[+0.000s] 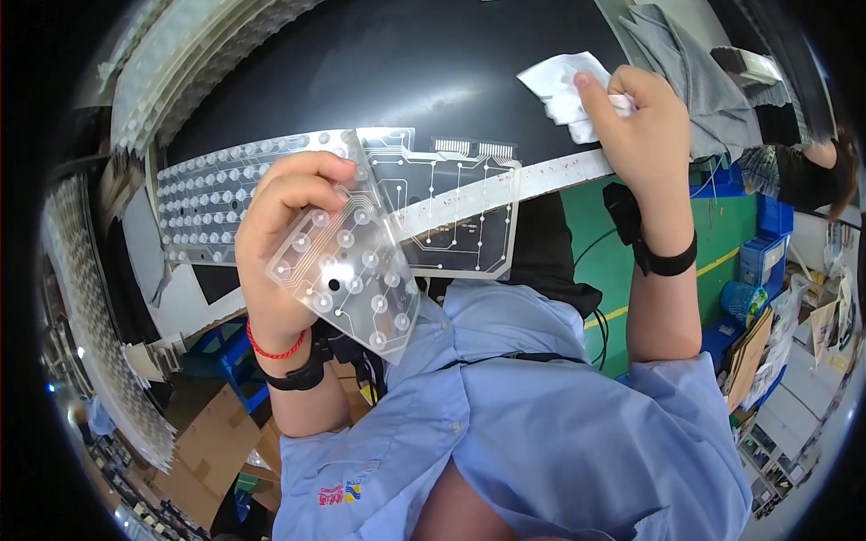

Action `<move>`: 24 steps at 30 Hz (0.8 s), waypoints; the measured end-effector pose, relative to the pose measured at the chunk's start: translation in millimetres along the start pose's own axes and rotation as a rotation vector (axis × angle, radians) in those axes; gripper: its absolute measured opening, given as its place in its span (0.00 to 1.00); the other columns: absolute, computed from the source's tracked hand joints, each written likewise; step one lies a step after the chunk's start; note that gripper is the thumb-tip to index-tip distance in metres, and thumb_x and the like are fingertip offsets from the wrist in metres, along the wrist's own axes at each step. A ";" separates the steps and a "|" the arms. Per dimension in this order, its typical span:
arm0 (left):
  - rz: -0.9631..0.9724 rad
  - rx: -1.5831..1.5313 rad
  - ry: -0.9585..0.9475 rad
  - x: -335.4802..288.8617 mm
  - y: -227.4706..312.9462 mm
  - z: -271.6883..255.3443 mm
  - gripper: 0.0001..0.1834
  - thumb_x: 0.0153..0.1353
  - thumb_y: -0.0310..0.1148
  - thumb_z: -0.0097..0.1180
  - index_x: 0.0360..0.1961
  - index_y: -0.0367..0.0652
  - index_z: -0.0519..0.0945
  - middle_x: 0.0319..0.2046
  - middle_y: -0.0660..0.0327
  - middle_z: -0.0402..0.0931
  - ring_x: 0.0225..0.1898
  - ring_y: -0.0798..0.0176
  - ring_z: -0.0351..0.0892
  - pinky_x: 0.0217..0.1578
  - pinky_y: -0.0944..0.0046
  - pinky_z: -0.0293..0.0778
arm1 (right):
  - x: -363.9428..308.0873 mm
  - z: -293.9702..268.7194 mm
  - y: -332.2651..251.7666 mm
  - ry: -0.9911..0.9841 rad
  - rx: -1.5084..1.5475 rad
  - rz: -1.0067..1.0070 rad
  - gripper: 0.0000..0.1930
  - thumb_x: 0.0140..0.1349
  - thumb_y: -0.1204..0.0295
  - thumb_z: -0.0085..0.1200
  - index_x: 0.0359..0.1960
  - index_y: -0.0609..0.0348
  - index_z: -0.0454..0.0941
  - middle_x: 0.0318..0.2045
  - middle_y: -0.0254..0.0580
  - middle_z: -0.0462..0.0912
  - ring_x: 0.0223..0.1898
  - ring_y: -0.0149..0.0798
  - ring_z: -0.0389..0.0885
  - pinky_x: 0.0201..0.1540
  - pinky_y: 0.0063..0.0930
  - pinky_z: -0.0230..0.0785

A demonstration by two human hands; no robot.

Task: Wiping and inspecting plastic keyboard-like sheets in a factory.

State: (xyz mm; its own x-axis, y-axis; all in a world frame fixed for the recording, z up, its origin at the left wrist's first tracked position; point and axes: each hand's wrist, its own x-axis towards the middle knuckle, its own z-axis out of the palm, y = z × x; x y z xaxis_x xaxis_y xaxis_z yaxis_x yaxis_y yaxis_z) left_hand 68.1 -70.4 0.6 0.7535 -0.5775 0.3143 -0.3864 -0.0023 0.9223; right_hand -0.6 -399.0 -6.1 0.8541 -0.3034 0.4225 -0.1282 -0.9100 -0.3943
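Observation:
A clear keyboard membrane sheet [465,212] with printed traces and rows of round domes lies along the front edge of the black table. Its near flap [370,288] is folded up and over, and my left hand [280,225] grips that flap, fingers curled round it and thumb beneath. On the right, my right hand [636,122] pinches a crumpled white cloth or tissue [573,90] above the tabletop, apart from the membrane. The membrane's comb-like contact tail [474,147] points toward the far side.
Stacks of domed sheets [189,68] stand at the table's left. A grey cloth [695,77] lies at its right end. The white table edge [559,176] runs beneath the membrane. Blue bins [762,261] and cardboard [749,356] stand on the right; another person [816,180] is beyond.

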 end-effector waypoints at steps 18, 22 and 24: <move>0.037 -0.132 0.022 -1.2 -4.3 2.3 0.16 0.61 0.19 0.58 0.51 0.34 0.75 0.50 0.52 0.75 0.53 0.60 0.76 0.54 0.62 0.71 | -92.0 -17.6 -61.9 0.005 0.793 0.172 0.04 0.63 0.79 0.60 0.34 0.62 0.76 0.29 0.38 0.78 0.26 0.29 0.73 0.30 0.21 0.66; 0.012 -0.181 0.039 -2.4 -4.3 4.0 0.17 0.59 0.17 0.59 0.50 0.34 0.75 0.50 0.52 0.75 0.53 0.60 0.76 0.55 0.62 0.71 | -100.0 -12.3 -58.8 -0.242 0.750 0.156 0.04 0.66 0.77 0.58 0.32 0.63 0.77 0.25 0.36 0.76 0.22 0.26 0.69 0.25 0.20 0.62; 0.015 -0.199 0.045 -2.6 -4.7 3.1 0.18 0.59 0.17 0.60 0.50 0.34 0.75 0.50 0.52 0.75 0.53 0.59 0.76 0.55 0.62 0.72 | -100.2 -9.6 -53.6 -0.350 0.702 0.190 0.05 0.67 0.77 0.57 0.32 0.64 0.79 0.24 0.37 0.77 0.21 0.27 0.69 0.24 0.23 0.62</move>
State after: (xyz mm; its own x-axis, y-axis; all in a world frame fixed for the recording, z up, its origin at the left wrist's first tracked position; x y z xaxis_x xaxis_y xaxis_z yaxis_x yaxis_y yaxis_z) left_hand 66.3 -71.3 -5.2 0.7732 -0.5390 0.3342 -0.2886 0.1702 0.9422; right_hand -84.2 -322.5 -19.5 0.9728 -0.2229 0.0628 -0.0394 -0.4265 -0.9036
